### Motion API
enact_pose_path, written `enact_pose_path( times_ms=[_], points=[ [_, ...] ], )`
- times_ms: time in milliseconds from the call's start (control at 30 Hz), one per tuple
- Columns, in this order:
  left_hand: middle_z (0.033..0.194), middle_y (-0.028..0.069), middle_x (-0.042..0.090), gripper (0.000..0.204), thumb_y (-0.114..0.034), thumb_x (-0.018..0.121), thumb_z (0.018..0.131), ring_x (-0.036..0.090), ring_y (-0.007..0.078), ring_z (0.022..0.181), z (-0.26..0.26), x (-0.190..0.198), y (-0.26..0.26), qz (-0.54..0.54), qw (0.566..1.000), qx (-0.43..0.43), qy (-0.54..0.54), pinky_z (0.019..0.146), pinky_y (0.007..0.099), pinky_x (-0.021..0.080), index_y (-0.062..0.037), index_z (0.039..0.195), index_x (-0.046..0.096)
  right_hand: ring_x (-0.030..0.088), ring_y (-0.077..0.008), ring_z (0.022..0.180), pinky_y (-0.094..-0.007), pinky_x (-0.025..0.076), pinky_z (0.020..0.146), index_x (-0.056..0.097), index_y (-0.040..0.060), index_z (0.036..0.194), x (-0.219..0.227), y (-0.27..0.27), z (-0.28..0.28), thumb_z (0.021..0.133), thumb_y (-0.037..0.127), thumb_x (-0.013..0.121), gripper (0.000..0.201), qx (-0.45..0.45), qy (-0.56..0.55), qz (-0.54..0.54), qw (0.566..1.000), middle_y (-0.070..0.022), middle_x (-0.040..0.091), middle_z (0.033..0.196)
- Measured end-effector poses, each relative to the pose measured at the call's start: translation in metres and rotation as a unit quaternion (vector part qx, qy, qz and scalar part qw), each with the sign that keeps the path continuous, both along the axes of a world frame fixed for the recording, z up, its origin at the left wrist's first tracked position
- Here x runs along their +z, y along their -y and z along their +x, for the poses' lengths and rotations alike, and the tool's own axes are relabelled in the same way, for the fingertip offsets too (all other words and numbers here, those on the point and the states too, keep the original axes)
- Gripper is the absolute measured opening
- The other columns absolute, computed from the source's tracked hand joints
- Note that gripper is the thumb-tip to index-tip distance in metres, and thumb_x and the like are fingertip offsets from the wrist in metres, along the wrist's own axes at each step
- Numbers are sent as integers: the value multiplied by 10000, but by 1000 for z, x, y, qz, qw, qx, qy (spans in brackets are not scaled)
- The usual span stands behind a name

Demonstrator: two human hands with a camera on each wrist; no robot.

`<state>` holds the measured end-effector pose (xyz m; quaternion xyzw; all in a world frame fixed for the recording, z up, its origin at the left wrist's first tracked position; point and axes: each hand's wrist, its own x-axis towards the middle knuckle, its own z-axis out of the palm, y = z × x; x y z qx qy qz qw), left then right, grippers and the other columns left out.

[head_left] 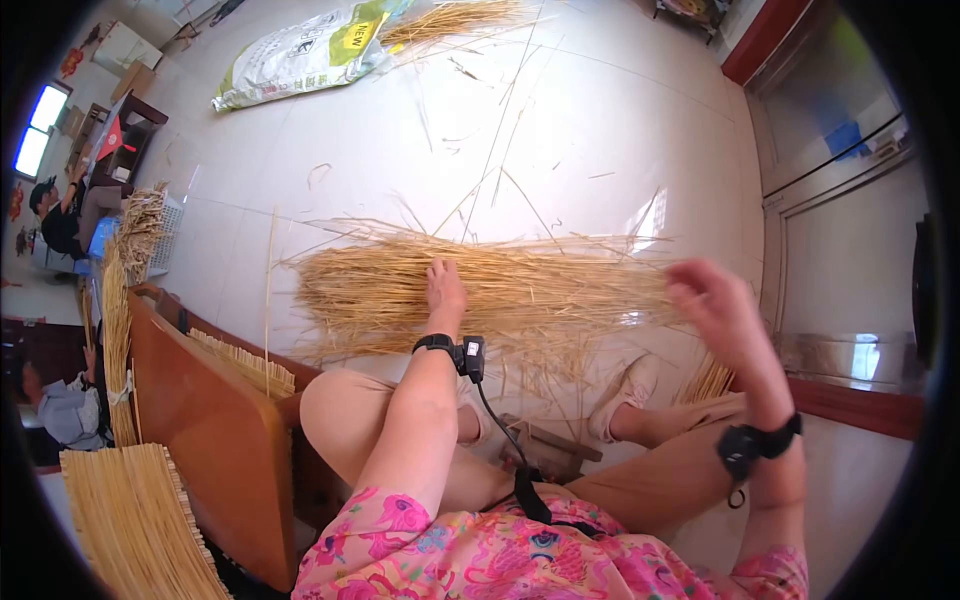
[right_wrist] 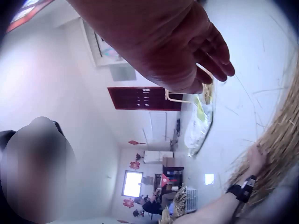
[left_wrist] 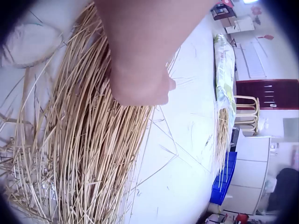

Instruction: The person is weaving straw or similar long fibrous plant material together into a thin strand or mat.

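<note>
On the tiled floor, left hand (head_left: 445, 288) presses flat on the straw pile (head_left: 400, 290); right hand (head_left: 715, 300), raised at right, pinches a straw (right_wrist: 187, 99)

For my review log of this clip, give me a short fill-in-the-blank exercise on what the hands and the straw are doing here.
1. The left hand rests on the pile of ____ spread across the floor.
2. The right hand is raised ____ the pile, not touching it.
3. The sack lies on its ____ at the far end of the floor.
4. Each wrist wears a black ____.

Missing words: straw; above; side; strap
</note>
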<state>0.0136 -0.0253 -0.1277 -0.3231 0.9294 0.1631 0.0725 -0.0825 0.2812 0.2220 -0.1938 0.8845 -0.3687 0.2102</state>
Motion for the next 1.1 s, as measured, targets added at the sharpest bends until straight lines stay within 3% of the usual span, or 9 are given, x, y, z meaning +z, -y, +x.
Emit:
enact_pose_path(
  times_ms=[33,100,200,367,467,567,667,800,1100],
  points=[
    [1299,122,379,371,-6,556,787,400,304,1182,-5,12,0,-4,1000,-26,-5,932,390,422,-77,1145,492,633,-208,772,-311,499,692,602,10,1007,-14,12,0,874,186,566,224,58,-11,79,995,-126,653,877],
    [1330,107,377,350,-13,527,807,399,295,1186,-14,12,7,-15,997,-72,2,928,399,421,-89,1148,503,637,-278,806,-365,501,704,617,37,972,-53,23,2,837,220,600,228,103,-6,109,989,-146,654,871],
    [1328,96,391,338,-36,518,814,400,292,1192,-22,0,19,-20,990,-133,48,920,413,425,-111,1143,525,630,-309,817,-389,500,707,614,36,961,-68,24,5,835,229,591,232,186,-39,155,969,-143,655,867],
    [1226,102,488,219,-48,565,771,448,290,1162,-16,-11,31,-60,979,-184,61,900,411,436,-106,974,624,622,-337,800,-417,494,700,598,39,985,-72,28,-7,825,240,601,256,191,-46,184,963,-168,647,843],
    [1081,110,579,135,-67,586,746,545,292,1028,-6,-4,43,-45,970,-234,55,821,410,468,-95,863,647,620,-345,788,-421,494,692,593,33,981,-70,28,-12,827,236,599,255,196,-70,173,963,-179,643,816],
    [982,144,631,131,-86,581,744,608,312,873,-8,28,59,6,948,-282,147,740,408,498,-72,846,663,619,-348,779,-422,495,685,593,24,976,-66,31,-12,828,230,596,253,198,-90,156,964,-182,640,790],
    [866,156,644,131,-84,592,720,623,337,781,-4,59,73,34,931,-327,156,674,428,510,-75,832,661,621,-348,776,-421,496,681,597,19,969,-60,32,-9,828,226,596,250,195,-102,145,964,-182,640,778],
    [1016,142,609,257,-124,623,747,577,312,988,17,78,75,75,942,-280,167,832,392,479,-94,1002,629,621,-349,780,-420,495,685,601,15,967,-55,31,-5,829,228,596,254,190,-113,123,967,-178,643,779],
    [1390,114,341,573,-213,587,825,309,281,1295,-34,28,56,68,971,-176,148,1018,392,361,-75,1334,363,614,-357,795,-417,490,703,601,12,959,-40,8,-7,819,214,605,247,145,-98,143,974,-175,645,830]
  ],
)
